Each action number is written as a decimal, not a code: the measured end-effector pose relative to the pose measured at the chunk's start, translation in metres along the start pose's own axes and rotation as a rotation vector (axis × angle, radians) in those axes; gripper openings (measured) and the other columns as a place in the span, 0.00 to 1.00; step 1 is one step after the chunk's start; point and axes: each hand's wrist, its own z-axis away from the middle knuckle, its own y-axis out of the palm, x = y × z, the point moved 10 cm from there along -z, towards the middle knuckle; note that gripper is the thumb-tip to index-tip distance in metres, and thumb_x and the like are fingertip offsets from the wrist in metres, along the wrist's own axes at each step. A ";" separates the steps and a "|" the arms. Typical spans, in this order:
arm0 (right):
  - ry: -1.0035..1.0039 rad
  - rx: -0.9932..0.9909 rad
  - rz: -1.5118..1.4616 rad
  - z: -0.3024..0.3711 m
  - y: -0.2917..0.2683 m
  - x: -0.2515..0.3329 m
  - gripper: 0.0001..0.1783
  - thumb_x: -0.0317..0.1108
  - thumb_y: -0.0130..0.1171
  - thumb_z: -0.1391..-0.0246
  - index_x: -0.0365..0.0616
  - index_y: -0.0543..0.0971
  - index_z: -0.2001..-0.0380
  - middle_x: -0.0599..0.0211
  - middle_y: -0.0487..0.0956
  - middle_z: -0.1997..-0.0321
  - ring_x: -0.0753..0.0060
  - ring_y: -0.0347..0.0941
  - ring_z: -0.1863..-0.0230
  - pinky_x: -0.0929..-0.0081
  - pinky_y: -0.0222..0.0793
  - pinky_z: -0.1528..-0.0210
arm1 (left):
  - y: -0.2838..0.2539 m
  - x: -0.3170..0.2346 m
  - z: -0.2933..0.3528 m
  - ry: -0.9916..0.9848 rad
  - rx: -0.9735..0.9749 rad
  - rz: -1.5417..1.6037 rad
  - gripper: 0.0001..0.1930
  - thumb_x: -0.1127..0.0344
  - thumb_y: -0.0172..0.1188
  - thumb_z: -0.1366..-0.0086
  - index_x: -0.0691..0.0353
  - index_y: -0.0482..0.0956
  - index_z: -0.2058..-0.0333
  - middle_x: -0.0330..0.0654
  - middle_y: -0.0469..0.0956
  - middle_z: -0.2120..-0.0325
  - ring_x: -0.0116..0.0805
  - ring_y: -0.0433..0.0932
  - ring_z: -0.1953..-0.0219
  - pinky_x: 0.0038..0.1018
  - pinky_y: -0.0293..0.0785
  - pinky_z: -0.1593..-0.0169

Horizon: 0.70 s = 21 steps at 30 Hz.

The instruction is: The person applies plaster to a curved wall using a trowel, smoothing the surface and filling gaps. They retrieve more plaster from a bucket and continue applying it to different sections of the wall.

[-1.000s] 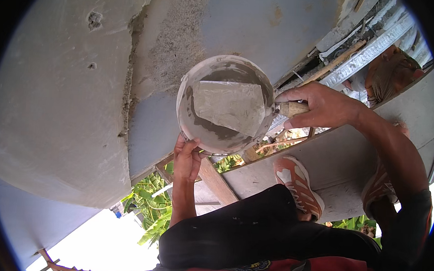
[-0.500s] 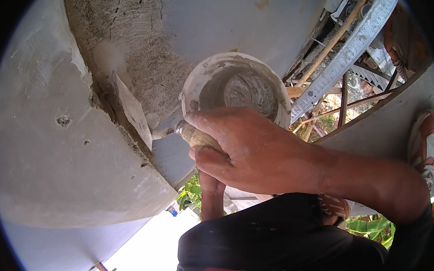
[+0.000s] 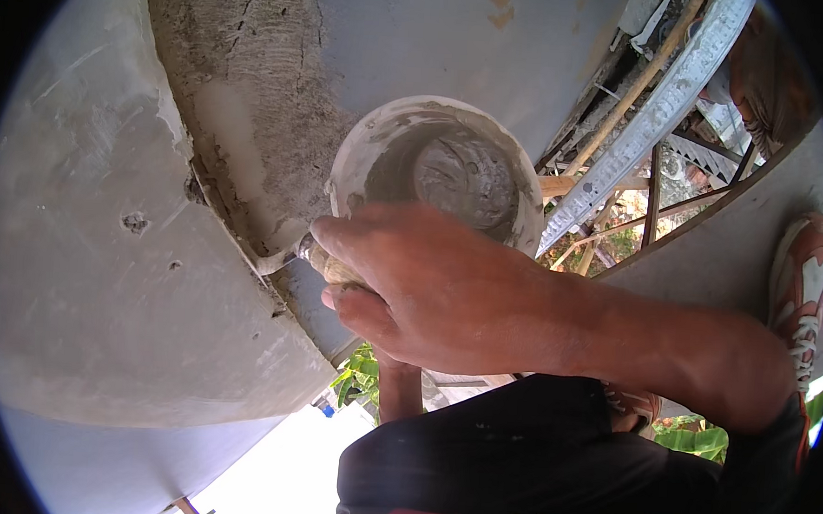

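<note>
My right hand (image 3: 456, 297) is closed round the wooden handle of a trowel (image 3: 334, 265). The trowel's bent metal neck reaches left to the ledge of the plastered wall (image 3: 87, 240); its blade appears nearly edge-on along the rough seam there and is hard to make out. Beneath and behind the right hand stands a mortar-smeared bucket (image 3: 349, 165) with grey wet mortar (image 3: 467, 178) in its bottom. Of my left arm only the forearm (image 3: 400, 387) shows below the right hand; the left hand (image 3: 389, 356) is almost wholly covered, fingers hidden.
Bare rough plaster (image 3: 262, 82) borders the smooth grey wall at upper left. On the right are a metal beam (image 3: 622, 147), wooden poles (image 3: 630, 87) and an open drop with rubble. A shoe (image 3: 801, 287) rests on a curved ledge (image 3: 727, 264).
My right hand has moved slightly left with the trowel. The blade, broad face visible before, has turned edge-on against the wall seam. The view has shifted a little.
</note>
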 end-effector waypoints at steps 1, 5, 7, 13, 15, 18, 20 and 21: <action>0.027 0.025 -0.004 0.000 0.001 -0.003 0.27 0.35 0.62 0.31 0.22 0.73 0.39 0.41 0.79 0.56 0.41 0.79 0.56 0.46 0.74 0.52 | 0.004 0.001 -0.003 -0.009 0.011 0.000 0.29 0.69 0.55 0.26 0.59 0.63 0.28 0.49 0.77 0.38 0.43 0.81 0.38 0.41 0.80 0.34; -0.152 -0.176 0.090 0.028 -0.009 -0.009 0.28 0.36 0.62 0.31 0.24 0.73 0.37 0.40 0.80 0.55 0.39 0.81 0.54 0.48 0.75 0.51 | 0.012 0.002 -0.010 0.002 0.036 -0.016 0.29 0.69 0.55 0.26 0.59 0.63 0.28 0.49 0.77 0.38 0.43 0.81 0.38 0.41 0.81 0.35; -0.134 -0.210 0.052 0.040 -0.013 -0.016 0.29 0.37 0.62 0.31 0.25 0.73 0.35 0.39 0.81 0.54 0.38 0.81 0.53 0.50 0.76 0.50 | -0.002 0.001 -0.011 0.026 0.003 -0.020 0.30 0.67 0.56 0.27 0.58 0.63 0.28 0.49 0.76 0.37 0.44 0.81 0.38 0.41 0.81 0.36; -0.158 -0.278 0.165 0.023 -0.030 -0.041 0.30 0.39 0.63 0.33 0.26 0.75 0.36 0.36 0.82 0.54 0.38 0.83 0.53 0.52 0.77 0.48 | 0.019 -0.002 -0.014 0.052 0.053 -0.092 0.31 0.66 0.59 0.28 0.58 0.64 0.29 0.48 0.74 0.34 0.46 0.77 0.33 0.47 0.75 0.28; -0.170 -0.255 0.149 0.016 -0.027 -0.042 0.31 0.40 0.64 0.34 0.26 0.76 0.37 0.36 0.82 0.53 0.39 0.83 0.53 0.53 0.77 0.48 | 0.011 0.000 -0.014 0.046 -0.036 -0.061 0.36 0.69 0.60 0.32 0.57 0.61 0.27 0.48 0.74 0.34 0.46 0.79 0.34 0.50 0.81 0.33; -0.177 -0.229 0.129 0.010 -0.023 -0.040 0.31 0.40 0.64 0.34 0.25 0.76 0.37 0.36 0.83 0.53 0.39 0.82 0.52 0.53 0.77 0.48 | 0.008 0.003 -0.013 0.052 -0.047 -0.061 0.36 0.68 0.60 0.32 0.58 0.61 0.27 0.48 0.74 0.34 0.47 0.79 0.34 0.51 0.81 0.33; -0.173 -0.210 0.127 0.006 -0.018 -0.041 0.32 0.40 0.64 0.34 0.25 0.75 0.36 0.36 0.83 0.52 0.39 0.82 0.52 0.53 0.77 0.48 | 0.006 0.004 -0.012 0.033 -0.040 -0.049 0.35 0.68 0.60 0.32 0.58 0.61 0.27 0.48 0.75 0.35 0.47 0.78 0.34 0.51 0.81 0.33; -0.168 -0.202 0.135 0.005 -0.015 -0.041 0.32 0.40 0.64 0.34 0.24 0.75 0.36 0.36 0.83 0.52 0.39 0.82 0.52 0.53 0.77 0.47 | 0.006 0.005 -0.012 0.023 -0.036 -0.043 0.35 0.68 0.60 0.32 0.58 0.61 0.27 0.48 0.75 0.35 0.47 0.78 0.34 0.51 0.81 0.33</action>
